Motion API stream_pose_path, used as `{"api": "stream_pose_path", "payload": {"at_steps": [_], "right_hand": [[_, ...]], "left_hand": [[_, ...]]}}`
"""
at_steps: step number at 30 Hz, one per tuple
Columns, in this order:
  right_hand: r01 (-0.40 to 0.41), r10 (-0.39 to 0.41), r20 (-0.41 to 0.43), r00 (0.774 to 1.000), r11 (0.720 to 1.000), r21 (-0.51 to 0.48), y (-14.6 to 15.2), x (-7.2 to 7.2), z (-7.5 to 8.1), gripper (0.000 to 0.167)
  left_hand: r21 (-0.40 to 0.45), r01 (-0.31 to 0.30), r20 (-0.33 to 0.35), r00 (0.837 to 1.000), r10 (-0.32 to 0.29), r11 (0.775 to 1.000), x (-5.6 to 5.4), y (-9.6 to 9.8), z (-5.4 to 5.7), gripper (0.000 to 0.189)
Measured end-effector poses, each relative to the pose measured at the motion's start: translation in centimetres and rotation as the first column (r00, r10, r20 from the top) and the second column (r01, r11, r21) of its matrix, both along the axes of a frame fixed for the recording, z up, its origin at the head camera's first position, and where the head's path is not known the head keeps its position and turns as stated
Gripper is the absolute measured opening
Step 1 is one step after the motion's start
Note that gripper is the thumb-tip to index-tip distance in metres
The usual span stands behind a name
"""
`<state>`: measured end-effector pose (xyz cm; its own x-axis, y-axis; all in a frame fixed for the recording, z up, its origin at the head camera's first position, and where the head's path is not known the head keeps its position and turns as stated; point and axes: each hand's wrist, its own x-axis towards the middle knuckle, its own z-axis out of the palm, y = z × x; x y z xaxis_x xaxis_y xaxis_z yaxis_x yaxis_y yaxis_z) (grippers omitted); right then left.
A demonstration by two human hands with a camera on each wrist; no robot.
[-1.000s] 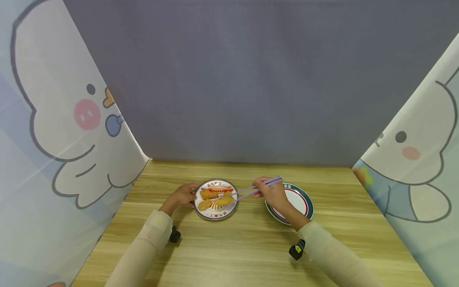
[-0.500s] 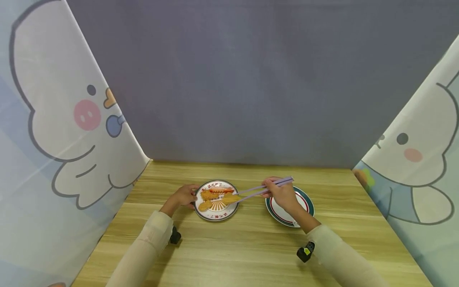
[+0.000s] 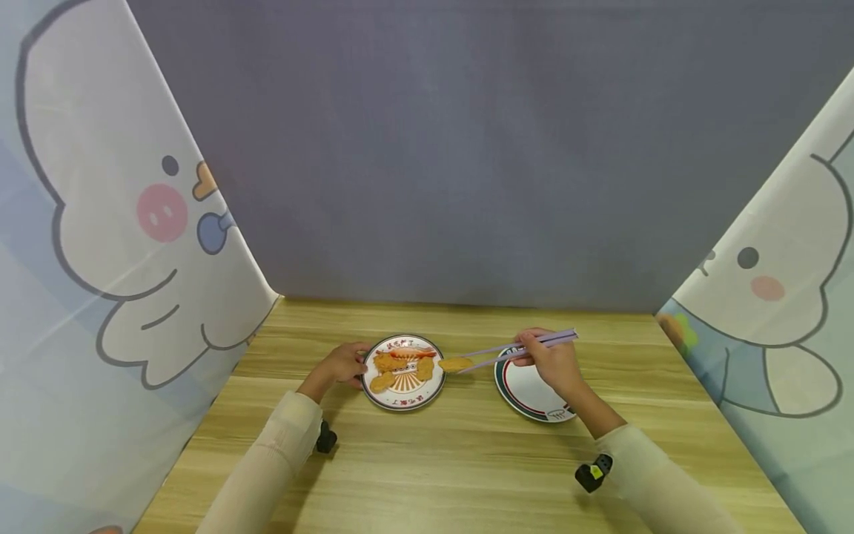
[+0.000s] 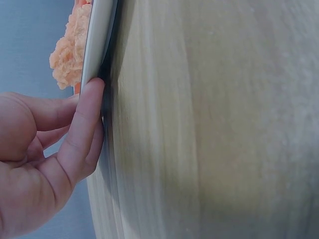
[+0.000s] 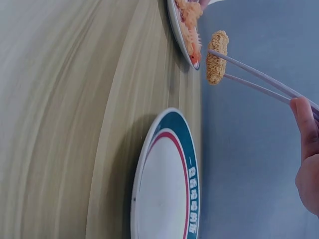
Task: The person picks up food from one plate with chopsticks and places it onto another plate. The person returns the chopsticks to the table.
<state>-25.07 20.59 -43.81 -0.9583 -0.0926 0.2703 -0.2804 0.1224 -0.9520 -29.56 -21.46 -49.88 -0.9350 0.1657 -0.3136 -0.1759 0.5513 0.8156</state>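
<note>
My left hand (image 3: pixel 342 363) grips the left rim of a white patterned plate (image 3: pixel 427 394), thumb on top and fingers under the edge in the left wrist view. On that plate lie several fried foods: a crumbly golden piece (image 3: pixel 385 362), a fried shrimp (image 3: pixel 416 354) and two smaller breaded pieces (image 3: pixel 382 382). My right hand (image 3: pixel 555 365) holds a pair of pale purple chopsticks (image 5: pixel 259 75). Between their tips is a breaded nugget (image 5: pixel 217 40), raised above the table just right of the plate's rim. A second, green-rimmed plate (image 5: pixel 159 189) sits below my right hand with its visible surface bare.
Both plates rest on a wood-grain table (image 3: pixel 427 467). A grey cloth backdrop (image 3: pixel 454 163) rises behind it, and cartoon-printed panels (image 3: pixel 100 222) flank both sides. A black wrist camera (image 3: pixel 592 475) hangs below each sleeve.
My right hand and the chopsticks have moved right, lifting the nugget off the left plate and past its rim. My left hand has stayed on the plate.
</note>
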Motion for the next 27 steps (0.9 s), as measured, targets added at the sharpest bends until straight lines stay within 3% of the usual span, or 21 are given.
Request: {"api": "stream_pose_path", "payload": {"at_steps": [27], "right_hand": [[0.147, -0.147, -0.012, 0.989, 0.983, 0.108, 6.5, 0.1, 0.4, 0.039]], "left_hand": [[-0.002, -0.014, 0.015, 1.0, 0.014, 1.0, 0.0, 0.2, 0.2, 0.058]]}}
